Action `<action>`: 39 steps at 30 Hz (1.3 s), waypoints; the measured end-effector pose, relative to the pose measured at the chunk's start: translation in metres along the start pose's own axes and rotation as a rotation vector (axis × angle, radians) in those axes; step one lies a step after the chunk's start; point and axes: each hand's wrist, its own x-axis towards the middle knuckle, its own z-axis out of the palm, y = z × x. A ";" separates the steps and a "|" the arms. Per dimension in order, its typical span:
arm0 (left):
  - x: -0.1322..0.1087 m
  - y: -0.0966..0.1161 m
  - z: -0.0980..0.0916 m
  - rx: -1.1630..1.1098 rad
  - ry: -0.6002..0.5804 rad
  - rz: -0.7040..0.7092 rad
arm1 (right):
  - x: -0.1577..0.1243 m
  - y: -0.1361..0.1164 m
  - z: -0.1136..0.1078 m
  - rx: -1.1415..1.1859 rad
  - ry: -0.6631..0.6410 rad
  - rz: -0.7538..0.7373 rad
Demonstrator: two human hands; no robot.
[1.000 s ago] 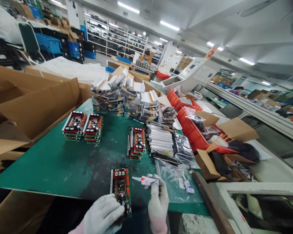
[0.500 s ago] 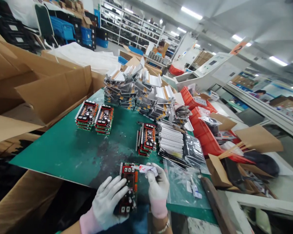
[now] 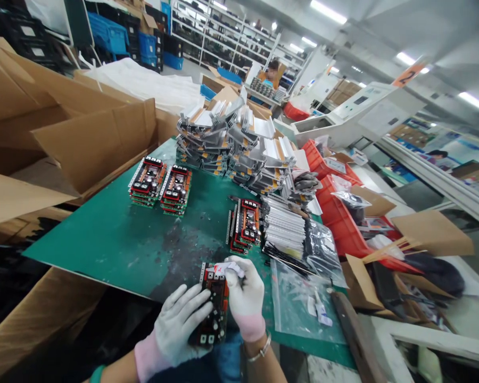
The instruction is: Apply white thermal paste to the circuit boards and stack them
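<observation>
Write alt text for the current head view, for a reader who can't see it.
A person's gloved right hand holds a small tube over the far end of a circuit board, while the gloved left hand lies against its left side. Beyond them, on a green table, stand stacks of similar boards and a heap of silvery parts.

You're working under bright, cool white light from the ceiling lights, which burn out to plain white at the upper right and leave pale glints on the clear plastic bag, while the space beneath the counter sinks to near-black at your lower left. Your wide view slants and stretches toward its edges, and the far shelving rack goes soft. Close in, the print on the squeeze tube is too blurred for you to read.
</observation>
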 end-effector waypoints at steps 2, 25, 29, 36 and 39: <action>0.001 0.000 0.000 0.000 -0.001 -0.005 | 0.001 0.001 -0.005 -0.044 0.017 -0.026; -0.011 0.007 0.013 -0.048 0.024 -0.094 | -0.050 0.024 -0.020 -0.097 0.158 -0.445; -0.007 0.007 0.010 -0.060 0.064 -0.110 | -0.046 0.017 -0.018 -0.179 0.016 -0.601; 0.000 0.004 -0.002 0.027 -0.047 0.001 | -0.039 -0.008 -0.003 -0.297 -0.160 -0.779; -0.001 0.002 -0.002 0.038 -0.022 0.017 | -0.036 -0.013 0.004 -0.329 -0.181 -0.832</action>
